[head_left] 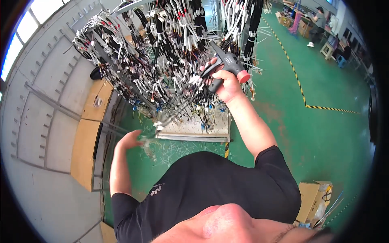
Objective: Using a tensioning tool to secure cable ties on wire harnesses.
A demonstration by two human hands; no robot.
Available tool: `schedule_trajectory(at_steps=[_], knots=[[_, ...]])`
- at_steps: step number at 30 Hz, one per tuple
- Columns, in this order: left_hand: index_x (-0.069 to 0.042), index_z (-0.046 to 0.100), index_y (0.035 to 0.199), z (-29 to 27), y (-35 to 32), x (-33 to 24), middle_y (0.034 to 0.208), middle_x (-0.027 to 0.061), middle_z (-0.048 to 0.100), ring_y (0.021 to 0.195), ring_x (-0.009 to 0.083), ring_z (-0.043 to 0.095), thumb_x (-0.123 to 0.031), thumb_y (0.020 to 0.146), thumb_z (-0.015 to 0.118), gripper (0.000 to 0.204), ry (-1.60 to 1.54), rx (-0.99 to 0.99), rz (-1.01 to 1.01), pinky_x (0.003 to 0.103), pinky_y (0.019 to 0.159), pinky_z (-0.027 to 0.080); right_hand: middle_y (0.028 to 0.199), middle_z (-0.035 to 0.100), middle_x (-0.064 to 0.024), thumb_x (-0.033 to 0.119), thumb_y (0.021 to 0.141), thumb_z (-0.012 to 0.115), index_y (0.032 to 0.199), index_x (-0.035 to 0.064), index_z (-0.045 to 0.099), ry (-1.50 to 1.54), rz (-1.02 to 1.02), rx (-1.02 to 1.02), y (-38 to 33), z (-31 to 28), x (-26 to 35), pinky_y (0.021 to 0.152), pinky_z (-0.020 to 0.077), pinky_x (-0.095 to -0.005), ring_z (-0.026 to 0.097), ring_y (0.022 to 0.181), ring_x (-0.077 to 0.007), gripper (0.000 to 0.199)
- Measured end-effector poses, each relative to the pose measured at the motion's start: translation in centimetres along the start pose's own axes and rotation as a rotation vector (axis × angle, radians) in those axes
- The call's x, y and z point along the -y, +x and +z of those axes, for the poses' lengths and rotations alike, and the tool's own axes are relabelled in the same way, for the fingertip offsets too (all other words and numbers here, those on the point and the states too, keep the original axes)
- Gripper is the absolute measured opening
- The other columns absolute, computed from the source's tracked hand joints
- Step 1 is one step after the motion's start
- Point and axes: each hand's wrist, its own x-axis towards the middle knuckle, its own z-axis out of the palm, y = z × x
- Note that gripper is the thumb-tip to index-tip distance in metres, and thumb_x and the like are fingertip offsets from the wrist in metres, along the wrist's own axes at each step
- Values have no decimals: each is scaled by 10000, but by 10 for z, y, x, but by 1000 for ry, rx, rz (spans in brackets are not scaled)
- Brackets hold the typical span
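My right hand (229, 83) is wrapped round the handle of a dark grey cable tie gun (231, 62) with a red knob at its back. The tool's nose points up and left, into the hanging wire harnesses (178, 44), which are thick bundles of black and white wires with many small connectors. Lower on the left, my left hand (130, 139) is smeared by motion. Right beside its fingers is a blurred wire bundle end (148, 149); whether the fingers grip it cannot be made out. Dark strands slant from the harnesses down toward that hand.
Under the harnesses is a pale rack base (194, 131), with white offcuts strewn on the green floor (170, 152) before it. Wooden boards (86, 156) stand at the left wall. An open cardboard box (310, 198) is at the lower right. Other people (319, 24) are far right.
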Motion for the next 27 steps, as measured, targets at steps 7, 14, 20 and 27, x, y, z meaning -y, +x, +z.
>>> schedule_trajectory(at_steps=[7, 14, 20, 27], knots=[[-49, 397, 1615, -81, 82, -300, 1633, 203, 457, 1527, 328, 432, -310, 907, 838, 874, -278, -382, 606, 418, 1265, 341, 1140, 664, -120, -76, 774, 591, 1225, 39, 606, -151, -61, -87, 6, 4, -2, 1063, 549, -488, 680, 1152, -345, 465], [21, 399, 1562, -45, 163, -391, 1349, 275, 658, 1204, 343, 687, -238, 735, 913, 1008, -592, -422, 636, 412, 1050, 530, 1224, 660, -126, -38, 749, 602, 1262, 11, 598, -128, 56, 3, 1, 15, 22, 1134, 487, -446, 644, 1195, -274, 516], [-54, 739, 1215, -92, 144, -377, 671, -80, 564, 558, 40, 506, -80, 920, 644, 311, -948, -106, 235, 246, 528, 395, 1604, 451, -280, 116, 785, 756, 1390, 29, 525, -242, -16, 218, -27, -36, 58, 1201, 427, -579, 483, 1471, -421, 653], [-8, 678, 1103, -180, 106, -412, 743, -21, 606, 703, 58, 539, -242, 1037, 699, 244, -446, -383, 81, 272, 631, 450, 1385, 674, -140, 44, 950, 685, 1469, -4, 549, -656, -119, 242, -55, -117, 39, 1203, 406, -441, 595, 1374, -263, 538]])
